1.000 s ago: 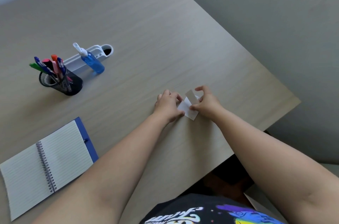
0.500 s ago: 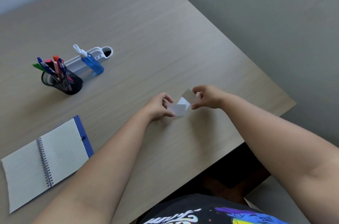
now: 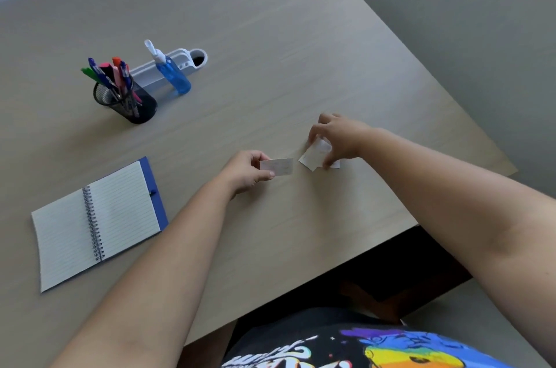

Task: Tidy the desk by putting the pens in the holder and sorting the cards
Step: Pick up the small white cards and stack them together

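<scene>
Left hand point(image 3: 245, 172): its grip pinched one card point(image 3: 278, 166) by the short end, lifted off the counter point(image 3: 270, 51).
Right hand point(image 3: 337, 138): grip narrow, fingertips on the remaining cards point(image 3: 311, 157), which lay on the counter just right of the held card.
Pens point(image 3: 109, 74): stood in the black mesh holder point(image 3: 132, 105), far left of both grips.
Notebook point(image 3: 96, 223): lay open, left of the left hand.
</scene>
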Tool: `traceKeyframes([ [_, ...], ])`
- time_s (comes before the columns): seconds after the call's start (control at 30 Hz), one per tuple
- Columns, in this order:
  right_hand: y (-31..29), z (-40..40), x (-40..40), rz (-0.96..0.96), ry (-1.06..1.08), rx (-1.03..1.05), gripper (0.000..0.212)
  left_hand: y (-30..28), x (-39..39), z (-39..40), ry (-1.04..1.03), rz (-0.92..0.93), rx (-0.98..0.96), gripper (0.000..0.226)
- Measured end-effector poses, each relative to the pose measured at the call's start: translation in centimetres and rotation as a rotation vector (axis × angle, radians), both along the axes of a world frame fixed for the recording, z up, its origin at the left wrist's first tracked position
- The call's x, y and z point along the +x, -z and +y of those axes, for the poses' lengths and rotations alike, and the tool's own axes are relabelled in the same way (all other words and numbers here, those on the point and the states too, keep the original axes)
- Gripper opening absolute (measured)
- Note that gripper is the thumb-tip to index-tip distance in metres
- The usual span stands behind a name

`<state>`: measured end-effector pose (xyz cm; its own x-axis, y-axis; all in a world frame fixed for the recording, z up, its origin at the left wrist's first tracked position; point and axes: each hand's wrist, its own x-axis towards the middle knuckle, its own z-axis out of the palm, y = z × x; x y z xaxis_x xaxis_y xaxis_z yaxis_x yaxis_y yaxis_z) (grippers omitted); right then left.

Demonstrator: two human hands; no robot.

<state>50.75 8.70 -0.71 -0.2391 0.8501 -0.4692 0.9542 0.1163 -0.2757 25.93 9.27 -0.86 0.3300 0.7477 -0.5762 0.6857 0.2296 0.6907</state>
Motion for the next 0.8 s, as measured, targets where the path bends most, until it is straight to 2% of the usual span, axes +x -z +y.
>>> traceKeyframes([
  [0.27, -0.3, 0.0, -0.3, -0.066, -0.022, -0.028, 0.071, 0.4, 0.0, -0.5, -0.076, 0.022, 0.047, 0.017],
  [0.5, -0.2, -0.5, -0.7, -0.047, 0.044, -0.038, 0.053, 0.5, 0.2, -0.4, -0.102, 0.018, 0.042, 0.019],
  [0.8, 0.0, -0.7, -1.1, 0.007, 0.152, -0.056, 0.061, 0.2, 0.5, -0.4, -0.118, -0.01, 0.053, 0.018],
])
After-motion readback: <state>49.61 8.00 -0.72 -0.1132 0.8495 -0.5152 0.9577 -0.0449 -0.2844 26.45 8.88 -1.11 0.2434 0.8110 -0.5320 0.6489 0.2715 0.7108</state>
